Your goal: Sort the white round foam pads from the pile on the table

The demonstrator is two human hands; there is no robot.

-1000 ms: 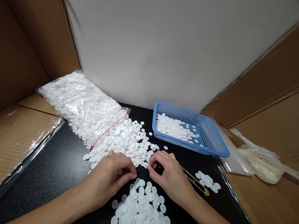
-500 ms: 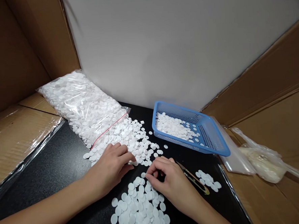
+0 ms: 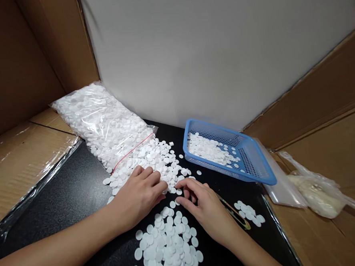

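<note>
My left hand (image 3: 141, 195) rests at the near edge of a spread of white round discs (image 3: 155, 156) spilling from a clear zip bag (image 3: 104, 113). Its fingers are curled down and together; whatever lies under their tips is hidden. To its right, my right hand (image 3: 201, 199) has thumb and index finger apart, with its other fingers bent. A single disc (image 3: 177, 201) lies by the thumb tip. Below both hands a second heap of flat white discs (image 3: 169, 246) lies on the black table (image 3: 104, 262).
A blue mesh basket (image 3: 231, 172) holding white discs stands at the back right. Tweezers (image 3: 244, 222) lie partly behind my right hand, beside a small group of discs (image 3: 250, 213). Plastic bags (image 3: 318, 198) lie on cardboard at the right. Cardboard walls (image 3: 327, 83) flank the table.
My right hand's thumb and index finger have spread apart, and the hand sits slightly farther forward. My left hand has shifted slightly right. The whole view has shifted a little.
</note>
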